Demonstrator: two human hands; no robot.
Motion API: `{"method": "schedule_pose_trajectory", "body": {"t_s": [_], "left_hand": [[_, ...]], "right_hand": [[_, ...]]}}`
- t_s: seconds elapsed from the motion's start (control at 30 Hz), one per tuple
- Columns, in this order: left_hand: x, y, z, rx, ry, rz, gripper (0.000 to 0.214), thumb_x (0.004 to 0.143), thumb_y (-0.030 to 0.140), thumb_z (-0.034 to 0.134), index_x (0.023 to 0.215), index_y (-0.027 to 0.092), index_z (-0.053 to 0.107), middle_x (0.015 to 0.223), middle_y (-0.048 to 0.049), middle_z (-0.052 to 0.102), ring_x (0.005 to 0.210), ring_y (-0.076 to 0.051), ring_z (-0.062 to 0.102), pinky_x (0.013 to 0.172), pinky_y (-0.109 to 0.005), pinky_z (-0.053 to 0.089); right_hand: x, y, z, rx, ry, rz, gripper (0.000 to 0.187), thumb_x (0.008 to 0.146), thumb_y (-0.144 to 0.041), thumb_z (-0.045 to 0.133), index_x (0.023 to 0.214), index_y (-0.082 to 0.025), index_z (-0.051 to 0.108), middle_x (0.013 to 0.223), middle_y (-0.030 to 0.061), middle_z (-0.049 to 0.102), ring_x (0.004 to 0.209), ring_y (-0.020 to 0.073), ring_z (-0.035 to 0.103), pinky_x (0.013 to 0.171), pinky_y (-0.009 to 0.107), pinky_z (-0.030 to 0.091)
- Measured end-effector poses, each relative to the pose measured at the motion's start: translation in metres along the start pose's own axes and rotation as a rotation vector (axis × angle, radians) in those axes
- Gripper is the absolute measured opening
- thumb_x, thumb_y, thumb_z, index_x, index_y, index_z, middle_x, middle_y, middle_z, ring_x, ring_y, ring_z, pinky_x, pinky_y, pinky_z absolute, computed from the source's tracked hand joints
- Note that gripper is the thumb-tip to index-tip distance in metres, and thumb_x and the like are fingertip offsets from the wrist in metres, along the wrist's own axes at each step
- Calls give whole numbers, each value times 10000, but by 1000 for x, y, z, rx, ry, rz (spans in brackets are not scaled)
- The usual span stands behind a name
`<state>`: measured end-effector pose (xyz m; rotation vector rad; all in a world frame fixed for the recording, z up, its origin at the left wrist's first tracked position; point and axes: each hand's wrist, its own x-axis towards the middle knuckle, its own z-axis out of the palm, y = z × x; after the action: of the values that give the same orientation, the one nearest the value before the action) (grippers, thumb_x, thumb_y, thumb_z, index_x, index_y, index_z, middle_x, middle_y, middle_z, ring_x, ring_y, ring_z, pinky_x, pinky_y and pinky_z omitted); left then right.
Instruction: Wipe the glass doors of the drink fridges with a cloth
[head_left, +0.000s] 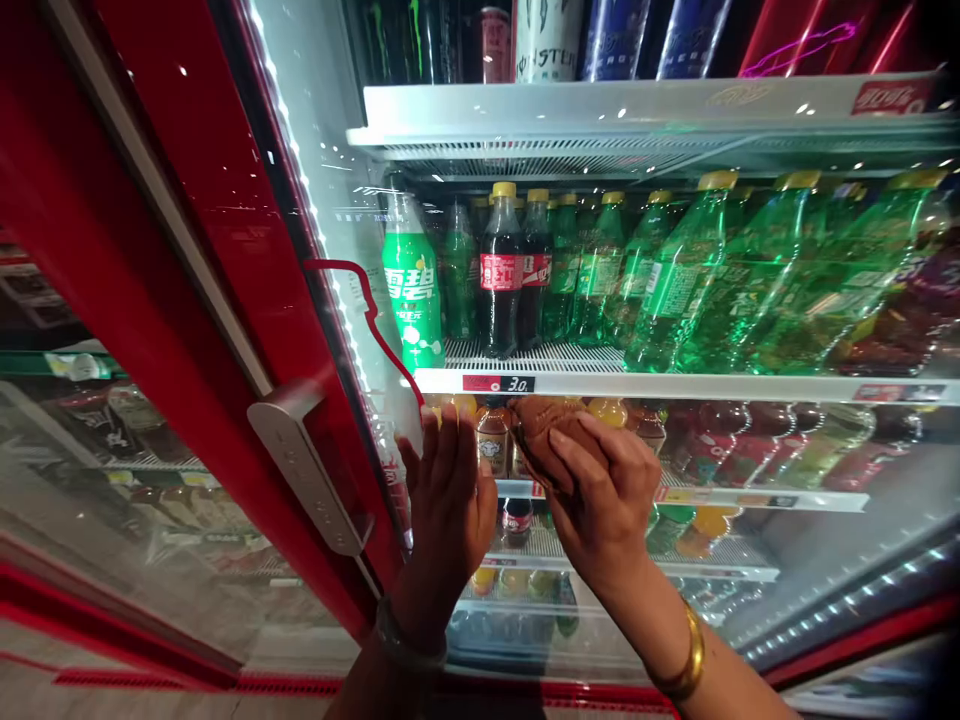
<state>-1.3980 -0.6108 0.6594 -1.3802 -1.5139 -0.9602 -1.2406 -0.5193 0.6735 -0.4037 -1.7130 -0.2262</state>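
Note:
My right hand [611, 490] is closed around a folded brown cloth [555, 440], which appears pressed to the glass of a drinks cooler. Just left of it, my left hand [446, 490] is raised with its fingers stretched out and holds nothing; it seems to lie against the same glass, though contact cannot be made out. Behind the hands stand shelves of bottles. Cola bottles [501, 275] with yellow caps and a green bottle-shaped panel [412, 285] show above my fingers. A small bottle with a pale label [492, 440] is visible between my hands.
A long metal handle [311, 470] sits on the red door frame [202, 200] at left. Green bottles [682, 280] fill the right of the middle shelf, with energy drink cans [547, 40] above. Another cooler [150, 480] stands at far left.

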Motion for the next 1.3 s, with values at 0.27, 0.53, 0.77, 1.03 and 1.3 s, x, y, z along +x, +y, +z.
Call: {"method": "schedule_pose_trajectory", "body": {"t_s": [0.27,0.53,0.77,1.03,1.3], "left_hand": [[-16,-16,-8,-18,-55,-12,837,981,131,572,1680,180,113,1760,-93,53,1640,-282,54,1347,-512,22],[-32,-2,5,-4,-121,-42,792,1013,174,488,1676,141,57,1748,-83,-3,1639,-233,2,1346,-467,33],[-48,2,16,-20,-137,-17,804,1004,206,475,1669,85,39,1741,-129,-11,1638,-265,-24,1336,-527,3],[-57,20,40,-40,-113,-16,818,1002,232,538,1670,87,90,1726,-215,105,1622,-349,110,1322,-580,130],[-64,35,50,-39,-123,35,768,1022,253,505,1667,90,122,1737,-160,91,1641,-254,28,1343,-477,44]], "right_hand": [[-21,-29,24,-10,-76,-141,344,958,-212,657,1282,-326,668,1359,29,631,1244,255,523,1089,449,429],[-12,-17,12,-1,4,-14,430,919,-255,716,1336,-306,621,1420,72,569,1308,275,517,1114,484,443],[-71,2,11,-46,-84,-133,361,900,-186,741,1223,-333,672,1322,18,630,1259,234,547,1070,435,464],[-44,11,-1,-82,18,5,381,924,-282,721,1293,-305,628,1382,79,580,1284,272,532,1083,498,480],[-86,35,-19,-88,-58,-29,389,873,-165,762,1221,-301,654,1308,49,620,1236,238,564,1048,444,499]]}}
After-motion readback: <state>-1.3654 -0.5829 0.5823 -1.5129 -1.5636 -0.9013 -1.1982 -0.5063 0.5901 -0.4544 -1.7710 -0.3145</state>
